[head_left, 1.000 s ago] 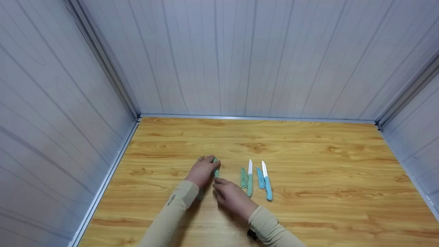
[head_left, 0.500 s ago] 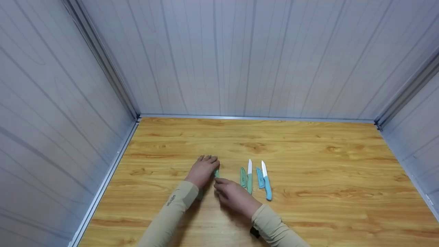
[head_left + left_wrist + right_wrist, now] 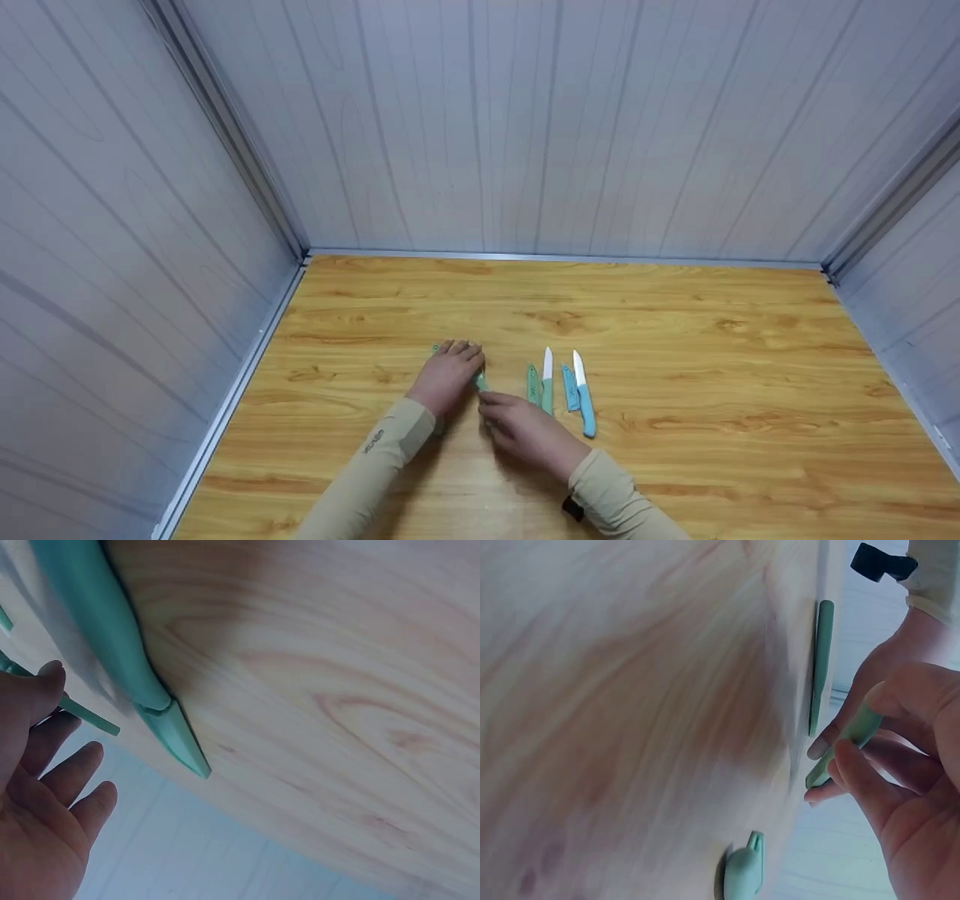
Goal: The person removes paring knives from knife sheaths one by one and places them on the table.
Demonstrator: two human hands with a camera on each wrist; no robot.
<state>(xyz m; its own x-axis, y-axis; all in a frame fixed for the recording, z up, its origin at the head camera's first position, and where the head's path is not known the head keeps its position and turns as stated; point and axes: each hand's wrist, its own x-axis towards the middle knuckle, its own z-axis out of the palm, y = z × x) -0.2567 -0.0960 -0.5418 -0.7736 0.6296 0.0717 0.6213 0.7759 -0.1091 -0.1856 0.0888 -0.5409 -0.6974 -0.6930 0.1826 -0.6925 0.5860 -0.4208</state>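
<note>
In the head view, my left hand (image 3: 448, 375) and right hand (image 3: 532, 431) meet at a green knife (image 3: 481, 381), mostly covered by fingers. My right fingers and thumb pinch its green handle (image 3: 864, 726) in the right wrist view. In the left wrist view, my left thumb and forefinger pinch a slim green sheath (image 3: 91, 717); the other fingers spread loosely. Whether the blade sits inside the sheath, I cannot tell. A sheathed green knife (image 3: 97, 615) lies on the table under my left wrist, its tip showing past that hand in the head view.
Right of my hands lie a green sheath (image 3: 532, 382), a green knife (image 3: 547, 367) with a white blade, a blue sheath (image 3: 570, 388) and a blue knife (image 3: 585, 409). A wooden table (image 3: 697, 345) runs back to pale panel walls (image 3: 555, 150).
My right hand has shifted slightly right and toward me, covering the lower end of the green knife on the table. My left hand has moved slightly right, exposing a green tip beyond it.
</note>
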